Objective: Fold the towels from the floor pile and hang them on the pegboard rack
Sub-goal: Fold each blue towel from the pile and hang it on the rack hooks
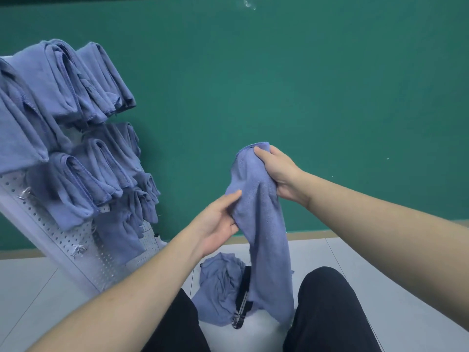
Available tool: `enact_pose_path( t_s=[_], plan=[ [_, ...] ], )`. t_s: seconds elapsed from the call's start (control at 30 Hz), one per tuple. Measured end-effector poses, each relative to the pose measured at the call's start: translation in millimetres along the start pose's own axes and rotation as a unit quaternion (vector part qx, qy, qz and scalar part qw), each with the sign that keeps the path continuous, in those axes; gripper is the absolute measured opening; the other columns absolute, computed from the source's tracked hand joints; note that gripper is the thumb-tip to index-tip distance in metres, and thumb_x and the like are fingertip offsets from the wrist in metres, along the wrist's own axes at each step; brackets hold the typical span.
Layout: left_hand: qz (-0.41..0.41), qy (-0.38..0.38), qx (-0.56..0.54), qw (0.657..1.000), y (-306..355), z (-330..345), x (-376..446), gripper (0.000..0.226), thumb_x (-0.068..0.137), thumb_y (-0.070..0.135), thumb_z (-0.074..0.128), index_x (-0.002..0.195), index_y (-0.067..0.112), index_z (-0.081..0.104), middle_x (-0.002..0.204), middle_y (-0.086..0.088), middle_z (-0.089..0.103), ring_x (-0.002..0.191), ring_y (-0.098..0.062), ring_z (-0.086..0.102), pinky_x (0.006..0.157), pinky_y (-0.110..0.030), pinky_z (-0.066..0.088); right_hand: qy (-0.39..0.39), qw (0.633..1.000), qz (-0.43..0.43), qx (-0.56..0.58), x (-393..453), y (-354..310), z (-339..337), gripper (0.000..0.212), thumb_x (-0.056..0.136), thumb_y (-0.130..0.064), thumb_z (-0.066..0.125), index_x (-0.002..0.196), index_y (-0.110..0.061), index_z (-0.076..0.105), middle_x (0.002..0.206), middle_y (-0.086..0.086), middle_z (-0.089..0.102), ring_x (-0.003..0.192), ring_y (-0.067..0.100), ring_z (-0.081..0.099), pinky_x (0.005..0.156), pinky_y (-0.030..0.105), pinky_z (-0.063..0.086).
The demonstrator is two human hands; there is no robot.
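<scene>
Below my hands the pale grey tiled floor (396,275) runs up to the green wall. On it, under my left hand (218,222) and between my knees, lies the crumpled pile of blue towels (218,288), with a dark strap (242,301) lying along its right edge. Left of my left hand the white pegboard rack (83,252) stands on the floor, tilted, and carries folded blue towels (83,179) hung in rows over its pegs, with a few bare metal hooks (77,250) lower down.

Pegboard rack (63,246) stands left with folded towels (83,102) hung on it; floor pile (220,288) lies between the knees (327,301).
</scene>
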State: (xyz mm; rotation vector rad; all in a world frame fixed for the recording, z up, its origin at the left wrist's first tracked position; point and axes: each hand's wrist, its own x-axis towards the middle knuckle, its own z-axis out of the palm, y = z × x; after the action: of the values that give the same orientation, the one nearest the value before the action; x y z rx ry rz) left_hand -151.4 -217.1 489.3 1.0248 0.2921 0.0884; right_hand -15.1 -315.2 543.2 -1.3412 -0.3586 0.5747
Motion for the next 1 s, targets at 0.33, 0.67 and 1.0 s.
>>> enact_pose_path(
  t_s=[0.33, 0.67, 1.0],
  plan=[
    [0.079, 0.09, 0.01, 0.993, 10.3, 12.7, 15.9, 0.022, 0.101, 0.013, 0.057, 0.123, 0.013, 0.057, 0.11, -0.009, 0.076, 0.098, -0.018, 0.074, 0.077, -0.034, 0.059, -0.139, 0.972, 0.187, -0.042, -16.8, 8.5, -21.6, 0.048, 0.093, -0.057, 0.057, 0.109, -0.014, 0.071, 0.114, 0.011, 0.074, 0.1, 0.025, 0.072, 0.083, 0.034, 0.058],
    [0.086, 0.207, 0.099, 0.969, 27.8, -7.2, 20.5, 0.016, 0.098, 0.018, 0.061, 0.114, 0.017, 0.058, 0.112, -0.008, 0.073, 0.083, -0.018, 0.073, 0.065, -0.03, 0.057, -0.156, 0.968, 0.085, -0.179, -25.3, 21.7, -25.1, 0.027, 0.097, -0.025, 0.063, 0.122, -0.017, 0.068, 0.115, -0.002, 0.075, 0.109, 0.017, 0.07, 0.093, 0.037, 0.057],
    [-0.003, -0.01, 0.017, 1.0, 2.3, -24.0, -1.2, 0.042, 0.096, 0.022, 0.059, 0.132, 0.001, 0.061, 0.132, -0.017, 0.064, 0.122, -0.029, 0.062, 0.107, -0.044, 0.045, -0.029, 0.994, 0.072, -0.077, -14.4, 18.0, -8.1, 0.007, 0.097, -0.018, 0.064, 0.101, -0.013, 0.066, 0.102, 0.007, 0.075, 0.085, 0.017, 0.071, 0.073, 0.027, 0.059]
  ],
)
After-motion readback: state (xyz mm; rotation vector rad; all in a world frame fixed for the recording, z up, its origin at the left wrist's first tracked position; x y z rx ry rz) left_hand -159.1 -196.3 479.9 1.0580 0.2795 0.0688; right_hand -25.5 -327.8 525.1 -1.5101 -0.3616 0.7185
